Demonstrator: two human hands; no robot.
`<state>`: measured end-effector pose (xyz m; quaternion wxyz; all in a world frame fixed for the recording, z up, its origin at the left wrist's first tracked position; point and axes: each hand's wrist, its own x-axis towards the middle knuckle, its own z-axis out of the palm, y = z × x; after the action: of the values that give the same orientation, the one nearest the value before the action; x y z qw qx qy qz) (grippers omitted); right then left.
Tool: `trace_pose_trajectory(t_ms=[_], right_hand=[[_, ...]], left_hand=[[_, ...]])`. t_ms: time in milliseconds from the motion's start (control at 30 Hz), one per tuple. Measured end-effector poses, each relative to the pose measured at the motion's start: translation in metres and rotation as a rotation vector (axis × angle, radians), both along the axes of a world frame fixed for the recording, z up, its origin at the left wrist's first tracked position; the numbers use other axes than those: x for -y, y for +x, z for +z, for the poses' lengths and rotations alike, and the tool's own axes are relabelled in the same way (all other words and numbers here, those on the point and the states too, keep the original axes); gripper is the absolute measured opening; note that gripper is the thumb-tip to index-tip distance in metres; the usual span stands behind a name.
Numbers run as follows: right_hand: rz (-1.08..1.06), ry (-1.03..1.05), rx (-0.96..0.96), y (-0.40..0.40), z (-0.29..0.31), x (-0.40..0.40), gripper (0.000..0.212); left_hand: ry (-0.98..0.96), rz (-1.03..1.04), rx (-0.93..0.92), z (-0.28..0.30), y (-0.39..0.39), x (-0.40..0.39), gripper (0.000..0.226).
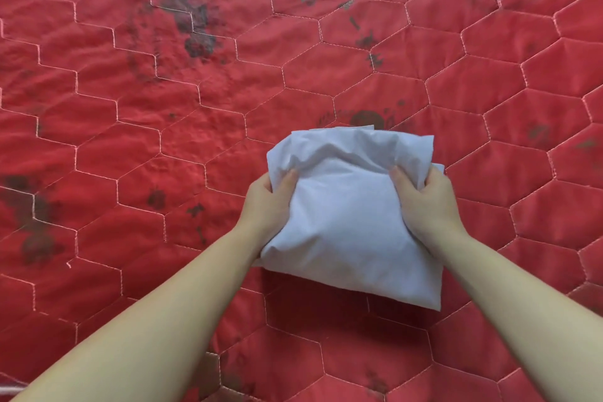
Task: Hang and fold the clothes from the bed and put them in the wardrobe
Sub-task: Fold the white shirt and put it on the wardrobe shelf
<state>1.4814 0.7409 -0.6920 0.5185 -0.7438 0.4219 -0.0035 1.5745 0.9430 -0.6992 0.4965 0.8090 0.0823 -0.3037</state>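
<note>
I see both hands clamped on a folded pale blue garment: my left hand grips its left edge with the thumb pressed on top and the fingers tucked under, and my right hand grips the right edge the same way. The bundle sits between the two hands over the red quilted bedspread, a shadow lying beneath its near corner, though I cannot tell whether its far edge touches the cover. The bedspread carries pale hexagon stitching and dark blotchy printed patches.
</note>
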Motion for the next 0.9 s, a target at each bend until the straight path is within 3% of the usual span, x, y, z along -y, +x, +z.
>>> trace_pose_trajectory(t_ms=[100, 167, 267, 333, 433, 567, 633, 700, 767, 833, 900], right_hand=[[0.111, -0.186, 0.024, 0.008, -0.001, 0.003, 0.016], [0.185, -0.249, -0.022, 0.01, -0.005, 0.002, 0.025], [0.2, -0.297, -0.05, 0.008, -0.01, 0.0, 0.032], [0.196, -0.299, -0.033, 0.006, -0.01, -0.001, 0.031], [0.14, -0.233, -0.014, 0.001, -0.008, 0.0, 0.026], [-0.047, -0.217, 0.001, -0.003, -0.01, 0.006, 0.019], [-0.088, -0.33, 0.027, -0.005, -0.006, 0.003, 0.037], [0.096, -0.637, 0.075, -0.01, -0.001, -0.011, 0.052], [0.423, -0.832, 0.127, -0.018, -0.007, -0.033, 0.053], [0.615, -0.805, 0.067, -0.028, -0.021, -0.046, 0.053], [0.639, -0.715, -0.067, -0.037, -0.039, -0.047, 0.061]], left_hand=[[0.131, -0.054, 0.141, 0.008, 0.013, 0.0, 0.017], [0.323, -0.138, 0.322, 0.014, 0.014, 0.001, 0.037], [0.475, -0.438, 0.739, 0.03, 0.0, 0.011, 0.052], [0.544, -0.656, 0.871, 0.032, -0.018, 0.021, 0.053], [0.562, -0.881, 0.753, 0.019, -0.044, 0.03, 0.062], [0.633, -0.899, 0.488, -0.011, -0.049, 0.023, 0.08], [0.641, -0.892, 0.493, -0.021, -0.047, 0.023, 0.081], [0.624, -0.867, 0.52, -0.026, -0.048, 0.025, 0.08], [0.587, -0.787, 0.525, -0.029, -0.053, 0.024, 0.077], [0.565, -0.713, 0.474, -0.033, -0.061, 0.021, 0.073], [0.598, -0.681, 0.452, -0.039, -0.07, 0.016, 0.073]])
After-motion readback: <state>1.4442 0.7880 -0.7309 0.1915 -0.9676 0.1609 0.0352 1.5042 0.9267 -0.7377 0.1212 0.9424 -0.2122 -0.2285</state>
